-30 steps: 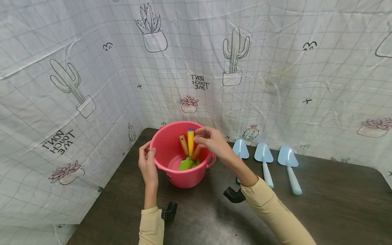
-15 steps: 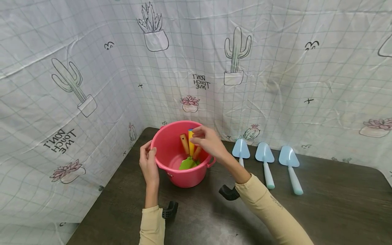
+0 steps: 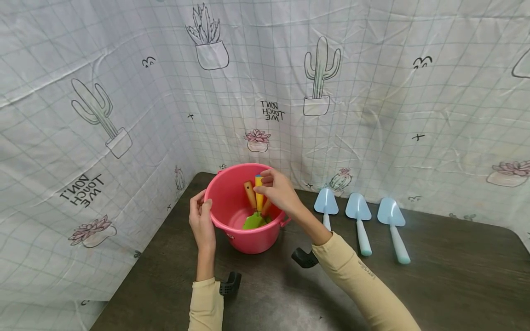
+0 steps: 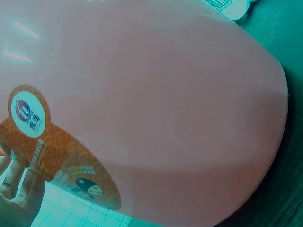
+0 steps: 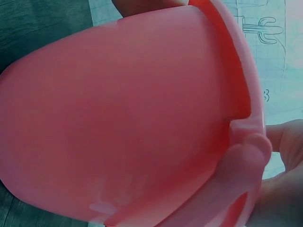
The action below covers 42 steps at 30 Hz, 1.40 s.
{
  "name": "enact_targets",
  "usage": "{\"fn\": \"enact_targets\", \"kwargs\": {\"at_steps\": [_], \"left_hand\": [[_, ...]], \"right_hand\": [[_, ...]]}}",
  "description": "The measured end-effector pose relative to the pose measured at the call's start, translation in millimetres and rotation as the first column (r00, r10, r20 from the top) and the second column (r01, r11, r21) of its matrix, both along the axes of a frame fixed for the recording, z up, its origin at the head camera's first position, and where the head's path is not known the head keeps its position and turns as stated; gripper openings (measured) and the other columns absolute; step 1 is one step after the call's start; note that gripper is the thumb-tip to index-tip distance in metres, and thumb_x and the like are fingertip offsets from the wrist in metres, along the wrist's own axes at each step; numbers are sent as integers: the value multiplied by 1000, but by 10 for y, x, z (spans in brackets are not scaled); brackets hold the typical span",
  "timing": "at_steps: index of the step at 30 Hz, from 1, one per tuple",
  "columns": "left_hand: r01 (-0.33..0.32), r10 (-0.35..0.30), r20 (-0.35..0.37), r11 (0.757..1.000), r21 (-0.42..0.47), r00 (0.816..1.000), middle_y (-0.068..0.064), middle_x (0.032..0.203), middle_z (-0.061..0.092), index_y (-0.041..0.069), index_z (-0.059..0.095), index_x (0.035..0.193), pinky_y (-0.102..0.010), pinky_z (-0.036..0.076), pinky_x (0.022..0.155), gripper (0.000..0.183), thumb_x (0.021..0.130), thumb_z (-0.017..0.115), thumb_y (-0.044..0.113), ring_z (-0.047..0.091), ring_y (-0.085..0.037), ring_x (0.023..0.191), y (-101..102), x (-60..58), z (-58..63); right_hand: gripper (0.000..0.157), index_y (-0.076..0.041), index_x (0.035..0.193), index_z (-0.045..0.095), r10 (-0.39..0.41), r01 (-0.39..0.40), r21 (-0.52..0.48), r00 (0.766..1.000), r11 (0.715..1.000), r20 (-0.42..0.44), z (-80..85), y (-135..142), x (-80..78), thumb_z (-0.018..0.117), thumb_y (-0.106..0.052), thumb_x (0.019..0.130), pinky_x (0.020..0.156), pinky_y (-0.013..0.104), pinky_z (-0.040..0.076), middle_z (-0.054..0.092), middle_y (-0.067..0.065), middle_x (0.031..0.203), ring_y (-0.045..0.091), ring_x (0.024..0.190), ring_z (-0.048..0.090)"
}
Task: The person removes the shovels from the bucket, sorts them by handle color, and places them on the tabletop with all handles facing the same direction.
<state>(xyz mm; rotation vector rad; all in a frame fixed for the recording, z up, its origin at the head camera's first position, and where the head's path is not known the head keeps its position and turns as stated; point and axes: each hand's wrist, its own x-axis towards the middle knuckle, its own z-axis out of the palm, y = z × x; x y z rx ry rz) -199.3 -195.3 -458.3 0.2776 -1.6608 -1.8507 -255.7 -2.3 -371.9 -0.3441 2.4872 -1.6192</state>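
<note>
A pink bucket (image 3: 251, 241) stands on the dark table. My left hand (image 3: 202, 225) grips its left rim, thumb over the edge and fingers outside; in the left wrist view the fingers (image 4: 31, 189) lie by an orange sticker (image 4: 71, 161) on the bucket's wall. Inside lean several garden tools: a yellow handle with a blue cap (image 3: 259, 202), two wooden handles (image 3: 250, 192) and a green blade (image 3: 254, 222). Over the right rim, my right hand (image 3: 281, 193) pinches the yellow handle near its top between thumb and fingers. The bucket's side hides the tools in both wrist views.
Three light blue trowels (image 3: 326, 202) lie in a row to the right of the bucket, the nearest one partly behind my right forearm. A white curtain (image 3: 372, 115) printed with cacti hangs behind and left of the table (image 3: 455, 276). The bucket's carrying handle (image 5: 213, 184) hangs at its right side.
My right hand has moved slightly left, from beside the yellow handle to around its top. The left hand keeps its place on the bucket's rim, and the tools have hardly moved.
</note>
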Motion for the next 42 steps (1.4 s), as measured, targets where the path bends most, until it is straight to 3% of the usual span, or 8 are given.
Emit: {"fn": "enact_targets", "kwargs": {"at_steps": [15, 33, 42], "left_hand": [[1, -1, 10, 1000, -16, 1000, -19, 126, 62, 1, 60, 135, -27, 53, 88, 37, 102, 51, 14, 58, -38, 114, -10, -19, 4], [-6, 7, 22, 1000, -16, 1000, -18, 126, 62, 1, 60, 134, -27, 53, 89, 36, 101, 51, 12, 58, -37, 114, 4, -24, 32], [-12, 12, 26, 1000, -16, 1000, -17, 125, 62, 1, 61, 134, -28, 53, 89, 36, 101, 51, 12, 59, -37, 114, 20, -24, 42]], "right_hand": [[57, 2, 142, 51, -37, 35, 49, 998, 998, 57, 18, -73, -95, 73, -12, 92, 101, 49, 52, 58, 23, 140, 37, 128, 56], [66, 5, 147, 44, -71, 66, 47, 988, 997, 134, 28, -132, -180, 73, -14, 92, 100, 47, 51, 55, 21, 141, 35, 116, 56], [65, 6, 147, 43, -57, 50, 55, 989, 997, 135, 1, -155, -232, 72, -13, 92, 89, 39, 53, 58, 20, 126, 29, 106, 56]]}}
